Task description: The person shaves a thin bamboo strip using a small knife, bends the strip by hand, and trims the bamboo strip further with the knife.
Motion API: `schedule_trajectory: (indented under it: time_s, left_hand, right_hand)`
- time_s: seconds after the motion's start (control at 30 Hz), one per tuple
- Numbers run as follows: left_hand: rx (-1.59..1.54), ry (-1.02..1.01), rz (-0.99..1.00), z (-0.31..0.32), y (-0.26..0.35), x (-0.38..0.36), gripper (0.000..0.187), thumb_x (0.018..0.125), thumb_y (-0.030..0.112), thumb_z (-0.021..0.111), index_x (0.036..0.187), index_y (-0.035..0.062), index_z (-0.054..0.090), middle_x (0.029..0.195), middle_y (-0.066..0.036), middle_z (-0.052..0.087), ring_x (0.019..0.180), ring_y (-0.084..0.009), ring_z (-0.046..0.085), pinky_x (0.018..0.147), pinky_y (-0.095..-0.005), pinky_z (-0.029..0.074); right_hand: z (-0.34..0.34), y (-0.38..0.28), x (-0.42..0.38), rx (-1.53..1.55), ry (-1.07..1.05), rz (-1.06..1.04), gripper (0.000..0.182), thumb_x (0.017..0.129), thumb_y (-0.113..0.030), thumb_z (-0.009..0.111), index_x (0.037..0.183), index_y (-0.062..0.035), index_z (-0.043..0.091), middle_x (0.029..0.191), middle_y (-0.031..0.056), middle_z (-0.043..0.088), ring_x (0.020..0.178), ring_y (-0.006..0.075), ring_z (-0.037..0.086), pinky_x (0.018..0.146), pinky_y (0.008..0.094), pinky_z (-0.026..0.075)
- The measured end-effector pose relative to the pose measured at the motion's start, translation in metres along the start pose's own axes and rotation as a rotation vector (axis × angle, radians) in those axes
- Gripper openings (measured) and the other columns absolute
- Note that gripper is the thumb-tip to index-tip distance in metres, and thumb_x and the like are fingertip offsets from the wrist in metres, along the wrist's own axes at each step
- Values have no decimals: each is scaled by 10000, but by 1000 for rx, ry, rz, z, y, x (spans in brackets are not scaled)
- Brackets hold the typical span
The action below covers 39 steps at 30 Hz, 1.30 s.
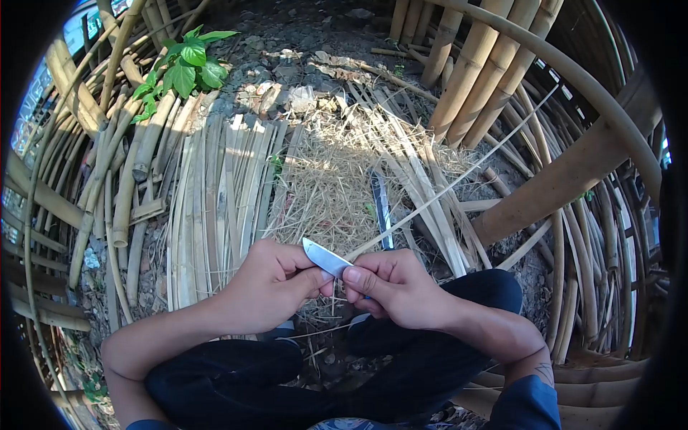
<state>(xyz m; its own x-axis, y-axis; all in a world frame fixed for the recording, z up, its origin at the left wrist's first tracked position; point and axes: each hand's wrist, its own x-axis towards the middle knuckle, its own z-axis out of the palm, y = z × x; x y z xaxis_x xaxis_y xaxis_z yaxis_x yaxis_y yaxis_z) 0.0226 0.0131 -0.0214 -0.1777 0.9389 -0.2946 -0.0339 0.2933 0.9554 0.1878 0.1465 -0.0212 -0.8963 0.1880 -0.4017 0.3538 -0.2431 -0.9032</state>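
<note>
A small knife (326, 259) with a bright blade lies slantwise between my hands, its tip pointing up and left. My right hand (393, 288) is closed around its handle end, thumb on the base of the blade. Closed in a pinch, my left hand (269, 287) has its thumb against the lower edge of the blade. A long thin bamboo strip (459, 180) runs from behind the blade, past my right fingers, far up to the right. Its near end is hidden at my left fingertips, which appear to pinch it.
A long dark-handled blade (380, 204) lies on the shavings (326, 179) ahead. Split bamboo slats (215, 193) lie at the left, more slats (423, 179) at the right. Thick bamboo poles (487, 72) stand behind; a slanting pole (559, 172) crosses the right. A leafy plant (188, 64) grows back left.
</note>
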Motion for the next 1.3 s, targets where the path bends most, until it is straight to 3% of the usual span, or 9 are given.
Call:
schedule_trajectory:
  time_s: [0.33,0.4,0.47,0.6,0.67,0.87,1.13,1.2,1.3]
  left_hand:
    - [-54,23,-28,-6,9,1,160,941,69,568,970,-33,688,716,-9,617,596,-20,489,498,-180,376]
    - [-106,46,-65,-10,8,-3,177,947,81,567,1016,-30,687,724,-14,618,599,-20,489,500,-175,380]
    - [-63,26,-113,-20,3,-11,207,952,80,558,1094,-21,670,740,-18,616,607,-22,494,503,-174,384]
    - [-47,14,-129,-10,6,-6,210,956,77,545,1095,-24,666,731,-15,610,589,-26,488,496,-182,378]
    - [-72,-16,-99,-1,7,-4,175,955,70,537,979,-29,680,693,-4,594,563,-27,474,482,-191,360]
    - [-111,-58,-130,-3,3,-5,199,946,62,536,781,0,627,648,9,567,532,-22,446,468,-190,329]
    - [-152,-39,-119,-12,14,-9,177,965,73,517,940,-38,653,675,13,546,542,-21,423,463,-186,325]
    - [-186,15,-144,-20,15,-13,192,968,72,512,1002,-50,656,692,8,549,551,-21,424,467,-183,328]
    - [-157,-6,-149,-21,9,-15,220,970,70,507,1077,-57,651,720,-2,560,573,-20,433,477,-175,334]
  right_hand:
    - [-14,5,1,-119,136,-136,330,1005,-250,495,789,-16,582,596,-38,481,507,29,383,463,195,307]
    - [-41,-3,2,172,368,-133,358,1019,-304,449,788,-45,535,546,-49,408,439,20,323,406,202,261]
    - [-69,-6,-6,146,439,-135,360,1024,-310,430,785,-52,508,559,-37,387,430,34,286,394,204,219]
    - [-22,5,-2,14,196,-28,337,1016,-292,459,800,-47,538,583,-21,445,467,49,361,430,205,282]
    - [-4,10,3,-52,41,-75,332,1013,-280,470,805,-38,560,605,-20,486,498,46,411,456,201,325]
    - [7,1,2,-83,30,-39,329,1002,-234,502,788,0,588,659,-18,527,613,37,469,577,205,413]
    - [-11,-3,-1,-63,150,-124,328,1005,-239,493,784,-13,582,613,-20,496,519,28,402,471,201,327]
    - [-48,-1,-1,207,329,-99,355,1014,-276,468,765,-38,556,571,-28,447,451,24,340,417,203,280]
    - [-47,8,2,52,291,-87,355,1014,-281,465,763,-44,550,583,-29,460,453,31,357,419,206,293]
